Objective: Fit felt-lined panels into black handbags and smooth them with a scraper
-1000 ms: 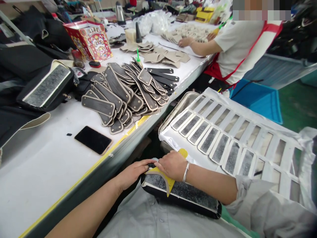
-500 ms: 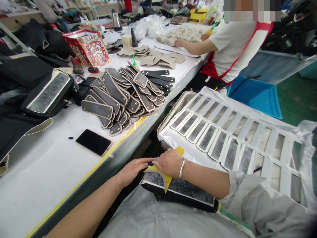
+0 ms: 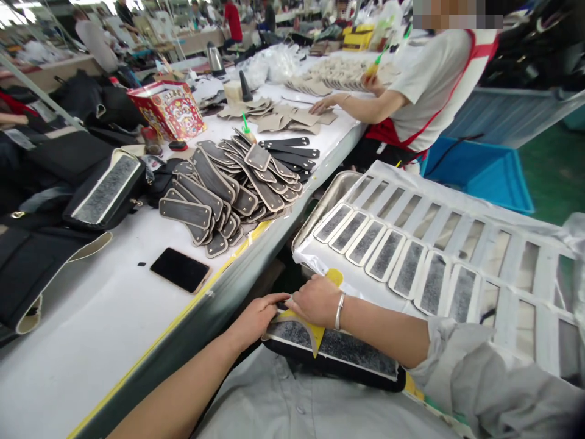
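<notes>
A black bag lies across my lap, its grey-speckled panel with a pale border facing up. My right hand is closed on a bent yellow piece with a beige edge, held over the left part of that panel. The piece's rounded yellow end shows beyond my knuckles. At the bag's left end my left hand grips the edge, index finger reaching towards my right fingertips. My left thumb and what lies under the fingertips are hidden.
On the right, a white-covered rack carries a row of speckled panels. The table holds a phone, piled dark straps, black bags and a red box. Beyond sits a co-worker beside a blue bin.
The view has tilted up slightly. My left fingers have curled more around the bag's end, while my right hand keeps its grip on the yellow piece. The co-worker's hands have shifted.
</notes>
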Demonstrator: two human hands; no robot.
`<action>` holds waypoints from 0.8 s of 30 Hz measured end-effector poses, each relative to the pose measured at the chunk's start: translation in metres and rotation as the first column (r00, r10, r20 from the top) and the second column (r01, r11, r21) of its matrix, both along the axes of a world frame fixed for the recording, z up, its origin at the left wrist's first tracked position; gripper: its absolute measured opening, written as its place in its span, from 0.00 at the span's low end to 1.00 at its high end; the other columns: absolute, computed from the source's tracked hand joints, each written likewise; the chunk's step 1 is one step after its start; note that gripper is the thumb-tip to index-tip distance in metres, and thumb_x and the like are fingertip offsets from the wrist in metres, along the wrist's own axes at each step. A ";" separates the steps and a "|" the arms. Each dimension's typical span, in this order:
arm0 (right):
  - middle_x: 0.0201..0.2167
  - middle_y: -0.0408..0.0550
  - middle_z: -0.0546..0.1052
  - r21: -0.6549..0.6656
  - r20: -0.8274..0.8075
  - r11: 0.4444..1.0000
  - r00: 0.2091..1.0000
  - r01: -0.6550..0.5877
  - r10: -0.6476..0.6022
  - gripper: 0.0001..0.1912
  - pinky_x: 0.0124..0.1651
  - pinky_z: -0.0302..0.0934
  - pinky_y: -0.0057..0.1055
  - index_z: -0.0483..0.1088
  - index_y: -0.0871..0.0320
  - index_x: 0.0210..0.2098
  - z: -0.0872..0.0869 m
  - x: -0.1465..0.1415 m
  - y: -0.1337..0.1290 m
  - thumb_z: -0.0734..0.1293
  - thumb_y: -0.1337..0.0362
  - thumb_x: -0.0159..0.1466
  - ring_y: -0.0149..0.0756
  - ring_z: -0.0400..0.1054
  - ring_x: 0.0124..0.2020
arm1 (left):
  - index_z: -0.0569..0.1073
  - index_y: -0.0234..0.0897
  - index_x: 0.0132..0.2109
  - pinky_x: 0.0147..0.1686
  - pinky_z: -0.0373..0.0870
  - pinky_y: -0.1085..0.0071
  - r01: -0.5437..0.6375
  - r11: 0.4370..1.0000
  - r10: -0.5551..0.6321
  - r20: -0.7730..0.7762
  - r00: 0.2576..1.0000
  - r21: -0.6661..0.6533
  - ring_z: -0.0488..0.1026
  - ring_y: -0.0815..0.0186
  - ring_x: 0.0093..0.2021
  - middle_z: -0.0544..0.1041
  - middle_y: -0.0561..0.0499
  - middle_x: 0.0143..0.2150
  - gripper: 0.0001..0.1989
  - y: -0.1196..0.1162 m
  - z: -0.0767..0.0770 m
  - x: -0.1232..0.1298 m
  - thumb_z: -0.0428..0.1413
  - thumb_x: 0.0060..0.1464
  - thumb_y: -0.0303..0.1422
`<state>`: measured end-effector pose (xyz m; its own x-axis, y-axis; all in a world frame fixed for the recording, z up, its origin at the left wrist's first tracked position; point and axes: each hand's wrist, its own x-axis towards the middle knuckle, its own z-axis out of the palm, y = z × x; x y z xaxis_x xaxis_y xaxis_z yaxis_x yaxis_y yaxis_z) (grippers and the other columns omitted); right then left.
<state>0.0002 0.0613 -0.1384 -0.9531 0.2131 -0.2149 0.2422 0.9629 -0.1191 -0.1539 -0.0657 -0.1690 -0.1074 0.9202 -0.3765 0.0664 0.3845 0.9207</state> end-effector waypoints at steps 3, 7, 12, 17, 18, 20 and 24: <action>0.25 0.51 0.75 -0.181 -0.070 0.975 0.987 0.128 -0.142 0.25 0.32 0.54 0.33 0.70 0.60 0.26 0.009 0.020 0.009 0.51 0.55 0.69 0.38 0.69 0.28 | 0.71 0.34 0.54 0.55 0.59 0.62 -0.116 0.993 0.120 0.457 0.881 -0.037 0.65 0.53 0.56 0.69 0.42 0.56 0.21 -0.014 -0.003 -0.004 0.53 0.54 0.35; 0.13 0.43 0.63 -0.839 -0.196 0.497 0.729 0.222 -0.656 0.33 0.23 0.51 0.28 0.59 0.58 0.17 0.018 0.017 0.005 0.46 0.42 0.66 0.29 0.57 0.16 | 0.71 0.30 0.54 0.49 0.64 0.65 -0.187 0.981 0.180 0.613 0.769 -0.054 0.70 0.56 0.49 0.73 0.39 0.51 0.22 -0.024 -0.006 -0.005 0.56 0.53 0.36; 0.08 0.36 0.53 -0.924 0.100 -0.286 0.559 -0.255 -0.823 0.33 0.12 0.42 0.23 0.51 0.56 0.15 0.025 -0.040 -0.019 0.53 0.33 0.58 0.24 0.45 0.09 | 0.73 0.30 0.51 0.45 0.65 0.68 -0.190 0.980 0.192 0.602 0.775 -0.068 0.72 0.60 0.43 0.76 0.41 0.45 0.22 -0.022 -0.010 -0.003 0.59 0.50 0.35; 0.07 0.36 0.53 -0.830 0.175 -0.438 0.586 -0.345 -0.791 0.32 0.10 0.38 0.21 0.52 0.57 0.15 0.022 -0.074 -0.033 0.57 0.38 0.60 0.22 0.43 0.08 | 0.75 0.31 0.48 0.45 0.65 0.68 -0.186 0.979 0.200 0.614 0.763 -0.087 0.73 0.62 0.40 0.78 0.42 0.39 0.20 -0.018 -0.011 -0.007 0.62 0.47 0.34; 0.07 0.36 0.53 -0.828 0.177 -0.441 0.586 -0.345 -0.791 0.31 0.10 0.37 0.20 0.53 0.58 0.15 0.021 -0.076 -0.034 0.57 0.39 0.60 0.22 0.43 0.08 | 0.75 0.31 0.47 0.44 0.65 0.68 -0.180 0.979 0.198 0.612 0.765 -0.091 0.74 0.62 0.39 0.78 0.42 0.38 0.20 -0.018 -0.011 -0.009 0.63 0.46 0.34; 0.07 0.36 0.53 -0.828 0.174 -0.443 0.592 -0.344 -0.787 0.31 0.10 0.37 0.20 0.53 0.57 0.14 0.019 -0.079 -0.034 0.57 0.39 0.61 0.22 0.43 0.08 | 0.76 0.30 0.47 0.43 0.65 0.68 -0.168 0.980 0.196 0.591 0.783 -0.103 0.73 0.63 0.37 0.78 0.43 0.37 0.20 -0.016 -0.012 -0.012 0.63 0.45 0.34; 0.07 0.36 0.53 -0.840 0.142 -0.417 0.601 -0.348 -0.787 0.31 0.10 0.37 0.22 0.51 0.57 0.15 0.022 -0.081 -0.032 0.53 0.39 0.62 0.23 0.43 0.08 | 0.77 0.31 0.44 0.41 0.64 0.70 -0.164 0.978 0.208 0.510 0.835 -0.129 0.73 0.65 0.34 0.78 0.46 0.33 0.19 -0.011 -0.011 -0.015 0.64 0.42 0.34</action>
<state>-0.0808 0.0288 -0.1169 -0.8013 0.5634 -0.2014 -0.2751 -0.6459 -0.7121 -0.1691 -0.0767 -0.1799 -0.0433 0.8686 -0.4937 -0.4912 0.4118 0.7676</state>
